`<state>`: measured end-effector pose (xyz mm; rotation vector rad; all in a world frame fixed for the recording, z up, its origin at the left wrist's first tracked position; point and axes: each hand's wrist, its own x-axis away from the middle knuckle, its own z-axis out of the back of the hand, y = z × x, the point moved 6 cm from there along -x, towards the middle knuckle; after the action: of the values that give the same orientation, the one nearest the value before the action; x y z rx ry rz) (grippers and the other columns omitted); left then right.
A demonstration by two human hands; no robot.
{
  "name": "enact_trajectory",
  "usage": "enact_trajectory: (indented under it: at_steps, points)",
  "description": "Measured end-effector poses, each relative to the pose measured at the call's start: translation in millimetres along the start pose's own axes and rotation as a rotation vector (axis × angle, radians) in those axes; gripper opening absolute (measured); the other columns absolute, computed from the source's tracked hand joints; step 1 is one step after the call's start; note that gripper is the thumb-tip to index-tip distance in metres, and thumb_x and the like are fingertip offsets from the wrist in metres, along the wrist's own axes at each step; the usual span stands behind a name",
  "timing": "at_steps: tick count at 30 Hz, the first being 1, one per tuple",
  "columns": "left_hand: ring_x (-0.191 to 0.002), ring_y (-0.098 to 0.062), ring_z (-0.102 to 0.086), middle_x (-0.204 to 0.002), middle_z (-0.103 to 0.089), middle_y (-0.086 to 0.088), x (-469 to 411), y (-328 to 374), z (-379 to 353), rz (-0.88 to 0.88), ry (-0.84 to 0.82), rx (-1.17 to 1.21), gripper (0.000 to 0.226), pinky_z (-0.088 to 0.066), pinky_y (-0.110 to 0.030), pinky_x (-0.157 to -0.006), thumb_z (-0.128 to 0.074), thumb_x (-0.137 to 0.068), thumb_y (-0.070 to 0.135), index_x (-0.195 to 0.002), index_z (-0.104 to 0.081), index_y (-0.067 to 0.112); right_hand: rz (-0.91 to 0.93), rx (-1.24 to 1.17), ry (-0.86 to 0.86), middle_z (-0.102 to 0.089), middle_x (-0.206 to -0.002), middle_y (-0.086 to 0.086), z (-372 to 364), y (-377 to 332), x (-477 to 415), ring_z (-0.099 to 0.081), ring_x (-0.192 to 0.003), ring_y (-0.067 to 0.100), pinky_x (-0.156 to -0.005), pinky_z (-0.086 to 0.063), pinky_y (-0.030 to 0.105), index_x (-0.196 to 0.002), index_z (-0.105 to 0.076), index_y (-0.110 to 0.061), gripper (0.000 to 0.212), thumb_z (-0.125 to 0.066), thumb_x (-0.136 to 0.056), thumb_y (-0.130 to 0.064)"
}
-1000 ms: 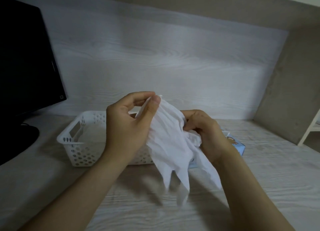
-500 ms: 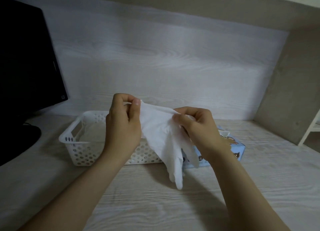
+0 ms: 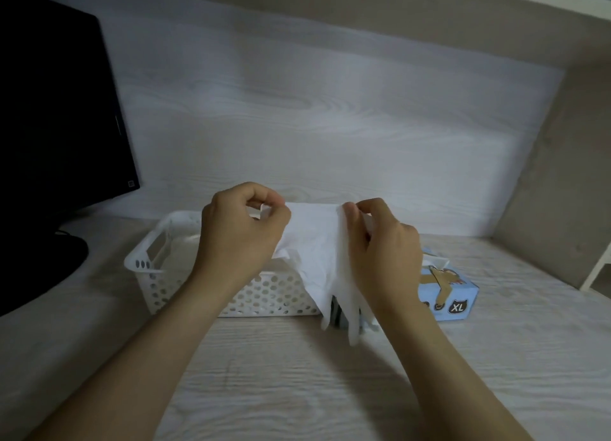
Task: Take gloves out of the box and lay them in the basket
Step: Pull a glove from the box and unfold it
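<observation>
White disposable glove (image 3: 317, 242) – held above white perforated basket (image 3: 264, 295) | left hand (image 3: 238, 232), right hand (image 3: 383, 242) – each pinching cuff | XL glove box (image 3: 453, 295) – right of basket

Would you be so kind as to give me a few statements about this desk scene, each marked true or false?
1. The left hand and the right hand each pinch the glove. True.
2. The glove lies flat in the basket. False: it hangs from the two hands, fingers pointing down.
3. The box stands to the right of the basket. True.
4. The box is marked S. False: it reads XL.
5. The monitor stands at the right. False: it is at the left.
</observation>
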<state>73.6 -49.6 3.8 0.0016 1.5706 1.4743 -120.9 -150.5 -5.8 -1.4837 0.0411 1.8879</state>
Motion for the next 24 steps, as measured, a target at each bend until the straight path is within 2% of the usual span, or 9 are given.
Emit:
enact_trajectory:
  at_steps: [2,5,9,11,14,18,21,24]
  points:
    - [-0.085,0.002,-0.065,-0.085,-0.071,0.024,-5,-6,4,0.034,-0.014,-0.041,0.014,-0.049,-0.02,-0.078,-0.077,-0.083,0.018,-0.084,-0.076,0.031,0.103,0.051,0.037,-0.047,-0.056,-0.009,0,-10,-8,-0.05,-0.047,0.025,-0.049,-0.036,0.03,-0.098,-0.066,-0.014,0.024,-0.059,-0.108,-0.035]
    - [-0.069,0.001,-0.061,-0.087,-0.068,0.026,-10,-10,11,-0.01,-0.015,-0.177,0.023,-0.049,-0.02,-0.076,-0.072,-0.086,0.006,-0.089,-0.077,0.029,0.17,0.156,-0.019,-0.048,-0.057,-0.007,-10,-18,-20,-0.052,-0.05,0.03,-0.053,-0.037,0.03,-0.097,-0.068,-0.015,0.031,-0.059,-0.106,-0.043]
    - [-0.095,-0.022,-0.068,-0.099,-0.074,0.012,-21,-27,22,-0.039,0.016,-0.323,0.029,-0.056,-0.038,-0.089,-0.068,-0.093,0.005,-0.091,-0.077,0.033,0.174,0.188,-0.205,-0.069,-0.069,0.003,-38,-27,-33,-0.065,-0.07,0.033,-0.06,-0.049,0.036,-0.101,-0.072,-0.02,0.036,-0.059,-0.104,-0.053]
    - [-0.106,-0.023,-0.067,-0.107,-0.074,0.007,-25,-38,27,-0.004,0.018,-0.401,0.026,-0.055,-0.037,-0.089,-0.067,-0.096,0.01,-0.093,-0.076,0.034,0.171,0.136,-0.316,-0.073,-0.079,0.001,-54,-32,-38,-0.067,-0.081,0.03,-0.065,-0.053,0.037,-0.105,-0.073,-0.022,0.032,-0.061,-0.103,-0.052]
    - [-0.112,-0.027,-0.065,-0.121,-0.071,-0.001,-28,-48,33,0.066,0.008,-0.524,0.017,-0.053,-0.037,-0.09,-0.067,-0.099,0.017,-0.107,-0.077,0.029,0.224,0.092,-0.445,-0.075,-0.085,-0.001,-77,-40,-42,-0.068,-0.087,0.029,-0.065,-0.051,0.036,-0.109,-0.072,-0.023,0.027,-0.062,-0.103,-0.048]
    - [-0.116,-0.031,-0.063,-0.131,-0.065,-0.006,-32,-60,32,0.193,-0.194,-0.681,0.027,-0.054,-0.043,-0.096,-0.074,-0.095,0.027,-0.121,-0.07,0.022,0.242,0.148,-0.613,-0.074,-0.093,0.004,-112,-42,-44,-0.066,-0.094,0.031,-0.073,-0.056,0.042,-0.11,-0.07,-0.027,0.027,-0.061,-0.102,-0.052]
    - [-0.106,-0.031,-0.064,-0.124,-0.063,-0.01,-30,-62,32,0.25,-0.304,-0.807,0.025,-0.057,-0.043,-0.092,-0.072,-0.093,0.013,-0.117,-0.066,0.018,0.238,0.152,-0.717,-0.072,-0.099,0.008,-132,-40,-46,-0.065,-0.098,0.033,-0.078,-0.056,0.044,-0.111,-0.069,-0.027,0.031,-0.064,-0.1,-0.055]
    - [-0.106,-0.032,-0.061,-0.127,-0.057,-0.013,-31,-64,33,0.29,-0.39,-0.935,0.033,-0.054,-0.039,-0.088,-0.063,-0.092,0.001,-0.121,-0.06,0.016,0.253,0.173,-0.809,-0.068,-0.099,0.003,-141,-40,-45,-0.064,-0.099,0.027,-0.081,-0.055,0.041,-0.12,-0.065,-0.029,0.042,-0.068,-0.094,-0.062]
